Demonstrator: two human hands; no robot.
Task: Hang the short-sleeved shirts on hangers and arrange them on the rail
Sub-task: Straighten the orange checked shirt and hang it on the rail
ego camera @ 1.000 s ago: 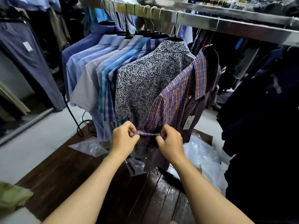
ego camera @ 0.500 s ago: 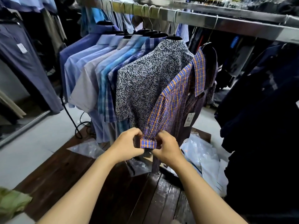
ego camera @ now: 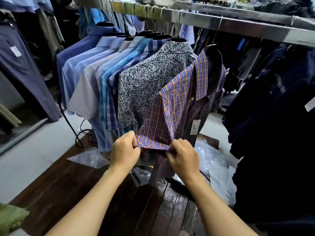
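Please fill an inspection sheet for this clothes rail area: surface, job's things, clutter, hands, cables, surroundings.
Surface: dark wooden boards beside a pale floor.
Job's things: checked shirt hangs on the rail, beside the leaf-print shirt.
Clutter: clear plastic bags on the boards; green cloth lower left.
Hands: left hand and right hand both pinch the checked shirt's sleeve hem.
Cables: black cable on the pale floor near the boards.
Surroundings: dark garments hang at right.

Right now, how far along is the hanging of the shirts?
Done: a row of shirts hangs on the rail. In hand: left hand and right hand pinch the sleeve hem of the plaid shirt, already hung. Left: no unhung shirt clearly shows, only plastic bags.
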